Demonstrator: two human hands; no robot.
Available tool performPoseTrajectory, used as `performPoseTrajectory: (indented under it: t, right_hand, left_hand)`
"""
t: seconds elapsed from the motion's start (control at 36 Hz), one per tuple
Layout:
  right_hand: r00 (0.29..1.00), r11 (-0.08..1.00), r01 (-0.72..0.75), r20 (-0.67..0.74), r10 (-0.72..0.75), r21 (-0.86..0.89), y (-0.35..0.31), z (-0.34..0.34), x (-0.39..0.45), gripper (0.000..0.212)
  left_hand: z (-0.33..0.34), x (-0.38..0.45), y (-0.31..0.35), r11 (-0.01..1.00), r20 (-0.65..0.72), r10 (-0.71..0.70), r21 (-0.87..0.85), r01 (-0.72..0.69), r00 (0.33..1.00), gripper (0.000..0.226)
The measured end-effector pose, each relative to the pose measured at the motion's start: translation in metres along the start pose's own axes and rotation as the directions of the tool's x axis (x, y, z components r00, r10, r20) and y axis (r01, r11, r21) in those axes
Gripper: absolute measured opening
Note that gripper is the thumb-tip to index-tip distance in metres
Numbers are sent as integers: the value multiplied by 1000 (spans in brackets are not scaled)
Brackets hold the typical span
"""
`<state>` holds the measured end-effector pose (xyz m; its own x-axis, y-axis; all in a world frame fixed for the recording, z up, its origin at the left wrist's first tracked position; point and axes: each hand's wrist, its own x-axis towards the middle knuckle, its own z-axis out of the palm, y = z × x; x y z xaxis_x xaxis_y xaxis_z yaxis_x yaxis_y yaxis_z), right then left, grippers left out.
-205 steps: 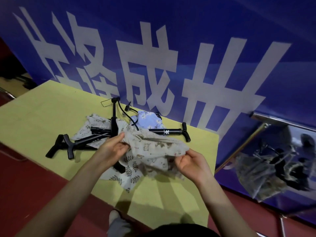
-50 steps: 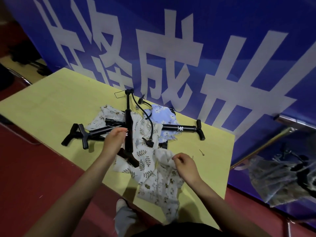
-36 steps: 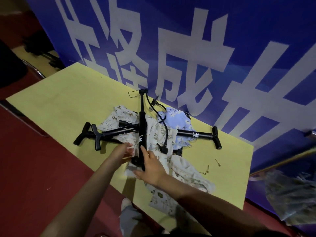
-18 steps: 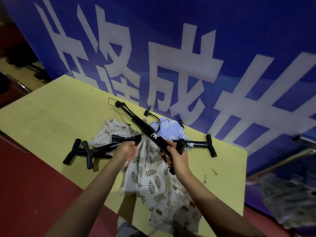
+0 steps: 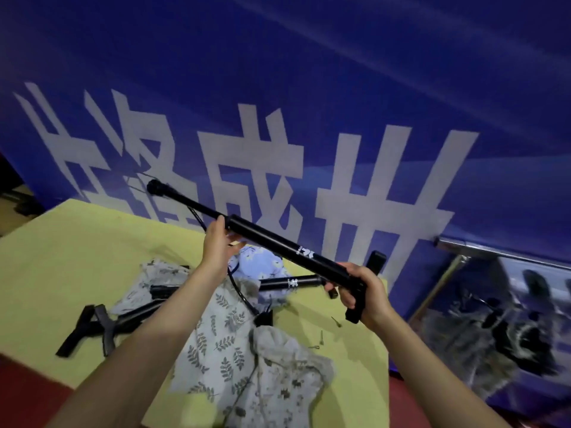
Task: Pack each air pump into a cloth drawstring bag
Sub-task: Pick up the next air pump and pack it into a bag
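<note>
Right hand wrapped tight round the T-handle of 1 black air pump, held up in the air. Left hand cupped loosely at the barrel's far end, grip unclear. Under both hands: leaf-print bag, brown-print bag, blue bag. Beyond: 3 more pumps lying loose. Nothing packed yet, as far as seen.

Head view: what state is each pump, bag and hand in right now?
Raised pump: lifted off the table, rod extended, unbagged.
Left hand: holds its barrel end.
Right hand: grips its handle.
Leaf-print bag: flat on table, empty-looking.
Pumps on table: lying unbagged.
Blue floral bag: crumpled.
</note>
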<state>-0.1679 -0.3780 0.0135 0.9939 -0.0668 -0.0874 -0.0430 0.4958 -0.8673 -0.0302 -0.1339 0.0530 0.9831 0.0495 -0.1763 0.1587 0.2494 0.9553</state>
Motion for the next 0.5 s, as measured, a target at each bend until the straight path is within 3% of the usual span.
performPoseTrajectory:
  t: [0.14, 0.25, 0.44, 0.5]
  right_hand:
    - [997, 999, -1, -79, 4, 41, -16, -34, -17, 41]
    - [990, 995, -3, -140, 17, 96, -20, -58, -31, 39]
    - [987, 980, 34, -159, -2, 194, -21, -95, -53, 38]
    - [990, 978, 29, -143, 1, 208, -21, -105, -57, 40]
  left_hand:
    - [25, 2, 13, 992, 0, -37, -118, 37, 999, 27]
    - [31, 4, 10, 999, 25, -5, 48, 4, 1000, 26]
    - [18, 24, 7, 974, -189, 55, 226, -11, 980, 41]
    - [14, 31, 13, 965, -162, 58, 263, -13, 985, 46]
